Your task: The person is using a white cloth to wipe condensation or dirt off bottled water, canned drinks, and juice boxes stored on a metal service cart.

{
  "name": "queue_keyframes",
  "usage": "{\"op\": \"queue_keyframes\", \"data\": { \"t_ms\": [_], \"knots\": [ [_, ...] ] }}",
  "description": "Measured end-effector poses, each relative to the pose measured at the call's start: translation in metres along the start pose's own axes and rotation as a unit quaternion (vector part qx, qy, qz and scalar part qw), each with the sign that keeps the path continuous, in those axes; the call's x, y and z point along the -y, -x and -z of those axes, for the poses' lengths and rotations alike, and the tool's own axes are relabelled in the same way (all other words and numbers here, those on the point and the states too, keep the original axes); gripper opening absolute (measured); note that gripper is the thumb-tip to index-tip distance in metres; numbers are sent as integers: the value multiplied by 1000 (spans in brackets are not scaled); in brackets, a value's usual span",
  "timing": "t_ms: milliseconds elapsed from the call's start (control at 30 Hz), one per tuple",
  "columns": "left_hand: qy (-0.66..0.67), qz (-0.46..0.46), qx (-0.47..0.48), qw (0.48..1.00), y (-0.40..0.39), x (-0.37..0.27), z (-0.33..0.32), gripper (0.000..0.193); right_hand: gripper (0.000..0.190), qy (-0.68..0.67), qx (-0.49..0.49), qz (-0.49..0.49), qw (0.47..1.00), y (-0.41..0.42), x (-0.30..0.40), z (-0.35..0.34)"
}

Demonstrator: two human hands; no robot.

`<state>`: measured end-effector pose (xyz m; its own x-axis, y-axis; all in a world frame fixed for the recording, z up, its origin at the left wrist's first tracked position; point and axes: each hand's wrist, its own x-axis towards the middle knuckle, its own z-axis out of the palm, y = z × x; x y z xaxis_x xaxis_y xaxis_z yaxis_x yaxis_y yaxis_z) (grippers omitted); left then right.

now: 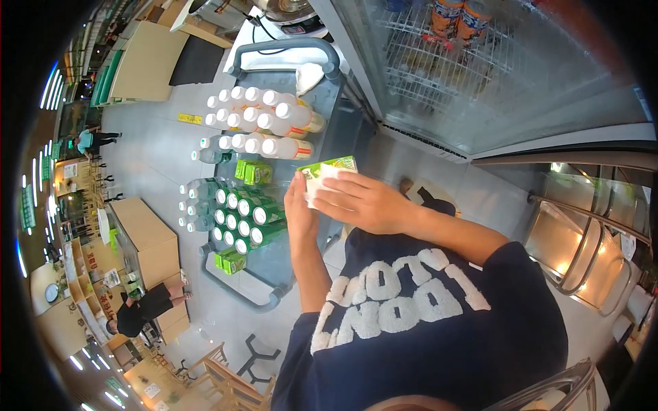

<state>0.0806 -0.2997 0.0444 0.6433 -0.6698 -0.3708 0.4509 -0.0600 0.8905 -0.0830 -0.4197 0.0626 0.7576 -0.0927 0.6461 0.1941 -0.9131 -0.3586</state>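
Note:
In front of my chest, my left hand (302, 210) grips one end of a green drink carton (339, 163). My right hand (360, 200) presses a folded white cloth or tissue (314, 189) against the carton's face, fingers spread over it. Beyond my hands is a grey cart (280, 262). On its top stand white-capped bottles (298, 119) in rows, clear bottles (208, 189), green cans (259, 216) with silver lids, and small green cartons at two places, one group (258, 173) between the bottles and cans, another (230, 260) past the cans.
A crumpled white cloth (309, 77) lies by the cart's handle (288, 45). To the right is a fogged glass-door refrigerator (437, 77) with wire racks and orange bottles. A person in black (149, 308) is near a counter (149, 231); another person (90, 141) is farther off. Wooden chairs (231, 380) stand at the bottom.

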Motion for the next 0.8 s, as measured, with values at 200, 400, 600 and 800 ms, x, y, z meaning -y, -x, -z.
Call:
{"op": "queue_keyframes", "data": {
  "t_ms": [200,400,600,800],
  "knots": [
    [-25,33,-30,999,12,4,10,43,30,10,13,-25,1000,4,-10,-12],
    [22,-19,-44,999,21,-10,37,35,34,-4,15,-7,1000,-24,5,-20],
    [-131,-50,-51,989,45,-36,56,32,35,-354,7,-289,889,-37,1,-33],
    [-253,-97,-100,957,64,-52,104,35,34,-488,103,-309,810,-59,34,-82]
  ]
}}
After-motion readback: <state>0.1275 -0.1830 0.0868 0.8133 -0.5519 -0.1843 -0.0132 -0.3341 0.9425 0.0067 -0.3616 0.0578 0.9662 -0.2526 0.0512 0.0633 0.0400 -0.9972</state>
